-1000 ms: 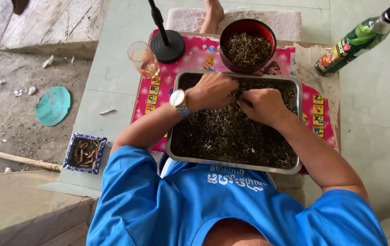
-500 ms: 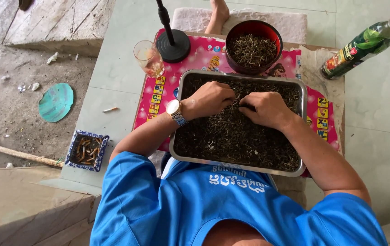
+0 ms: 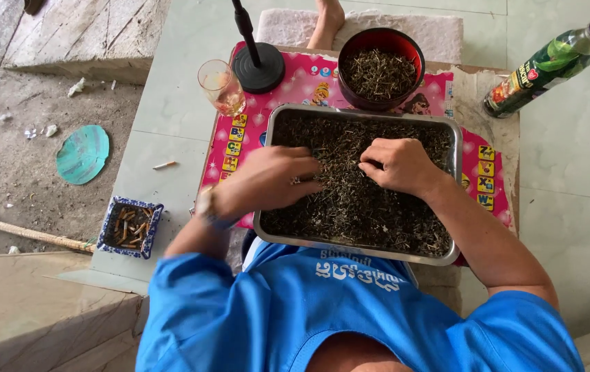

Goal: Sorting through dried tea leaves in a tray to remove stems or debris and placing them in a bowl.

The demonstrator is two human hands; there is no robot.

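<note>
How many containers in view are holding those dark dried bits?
2. The rectangular metal tray lies on the pink mat, with both hands in it. The round red bowl stands just beyond it. The small blue square dish holds something else.

Both forearms reach forward, left hand (image 3: 271,180) palm-down with fingers loosely curled, right hand (image 3: 397,165) pinching fingertips together

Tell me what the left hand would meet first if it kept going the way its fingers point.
Probably the right hand: the left hand points across the dried bits in the metal tray toward it.
</note>
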